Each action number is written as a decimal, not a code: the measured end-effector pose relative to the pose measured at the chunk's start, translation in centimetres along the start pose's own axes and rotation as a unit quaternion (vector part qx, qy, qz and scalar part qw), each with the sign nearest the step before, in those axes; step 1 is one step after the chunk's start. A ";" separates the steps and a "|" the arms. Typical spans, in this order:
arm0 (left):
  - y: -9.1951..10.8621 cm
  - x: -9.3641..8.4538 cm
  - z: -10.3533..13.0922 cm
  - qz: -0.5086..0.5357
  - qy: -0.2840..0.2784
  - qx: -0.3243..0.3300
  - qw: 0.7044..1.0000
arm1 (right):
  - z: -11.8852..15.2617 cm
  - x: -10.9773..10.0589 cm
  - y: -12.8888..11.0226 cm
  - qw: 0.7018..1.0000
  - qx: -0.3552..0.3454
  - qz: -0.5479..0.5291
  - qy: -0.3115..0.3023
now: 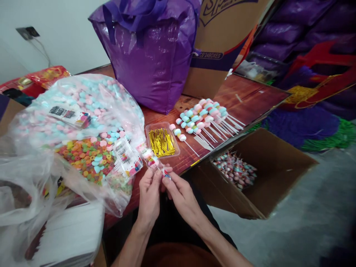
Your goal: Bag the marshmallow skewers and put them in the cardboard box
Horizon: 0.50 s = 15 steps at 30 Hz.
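Forearms [210, 231] led to the left hand [149, 189] and right hand [182, 191], fingers [171, 184] closed on a bagged marshmallow skewer [151, 159], seemingly at its near end, near the clear tray [177, 149] on the bench [250, 91].

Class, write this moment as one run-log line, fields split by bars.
left hand: pinches wrapped marshmallow skewer | right hand: pinches its near end | near: gold twist ties in clear tray | table: unwrapped marshmallow skewers
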<state>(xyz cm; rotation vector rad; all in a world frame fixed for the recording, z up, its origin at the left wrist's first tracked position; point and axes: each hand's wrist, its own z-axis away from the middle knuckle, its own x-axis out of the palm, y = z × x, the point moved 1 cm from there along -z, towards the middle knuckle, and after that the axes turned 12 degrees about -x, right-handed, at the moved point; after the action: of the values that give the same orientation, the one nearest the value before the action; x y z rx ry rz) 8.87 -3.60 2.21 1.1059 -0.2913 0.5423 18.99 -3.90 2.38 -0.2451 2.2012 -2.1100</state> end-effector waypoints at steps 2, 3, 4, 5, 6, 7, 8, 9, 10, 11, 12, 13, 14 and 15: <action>0.6 -0.3 0.1 0.019 -0.021 -0.011 1.000 | -0.9 0.6 -0.2 0.997 0.042 -0.066 -0.001; 0.9 -0.5 0.0 0.035 -0.035 -0.022 0.999 | -1.4 0.7 -0.3 0.994 0.064 -0.089 -0.026; 1.4 -0.7 0.0 0.054 -0.044 -0.031 0.997 | -1.9 0.7 -0.6 0.990 0.075 -0.093 -0.074; 1.8 -1.0 -0.1 0.074 -0.049 -0.030 0.996 | -2.5 0.6 -1.0 0.987 0.069 -0.063 -0.134; 2.2 -1.2 -0.3 0.094 -0.045 -0.019 0.994 | -3.3 0.4 -1.4 0.981 0.043 0.003 -0.187; 2.5 -1.4 -0.5 0.110 -0.032 0.001 0.993 | -4.1 0.1 -1.9 0.970 0.008 0.096 -0.224; 2.7 -1.5 -0.7 0.122 -0.013 0.023 0.992 | -5.1 -0.3 -2.4 0.949 -0.032 0.218 -0.224; 2.7 -1.7 -0.9 0.127 0.008 0.042 0.991 | -6.3 -0.6 -2.8 0.919 -0.056 0.340 -0.191; 2.7 -1.8 -1.1 0.126 0.028 0.052 0.990 | -7.4 -0.8 -3.1 0.882 -0.060 0.443 -0.150; 2.6 -1.8 -1.2 0.120 0.045 0.052 0.990 | -8.6 -0.8 -3.2 0.843 -0.051 0.521 -0.121; 2.4 -1.8 -1.3 0.114 0.057 0.045 0.991 | -9.6 -0.7 -3.1 0.809 -0.034 0.575 -0.116; 2.2 -1.7 -1.3 0.110 0.063 0.035 0.991 | -10.6 -0.6 -2.8 0.785 -0.019 0.607 -0.124; 2.1 -1.7 -1.3 0.108 0.063 0.025 0.992 | -11.4 -0.4 -2.5 0.770 -0.008 0.623 -0.138; 2.0 -1.6 -1.2 0.111 0.060 0.013 0.992 | -12.1 -0.3 -2.1 0.762 -0.001 0.630 -0.153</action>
<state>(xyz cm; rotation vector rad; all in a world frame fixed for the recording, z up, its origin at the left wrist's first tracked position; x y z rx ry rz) 6.34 -2.22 2.45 1.0675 -0.3053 0.8088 17.31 7.93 5.00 0.6698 1.3866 -1.1389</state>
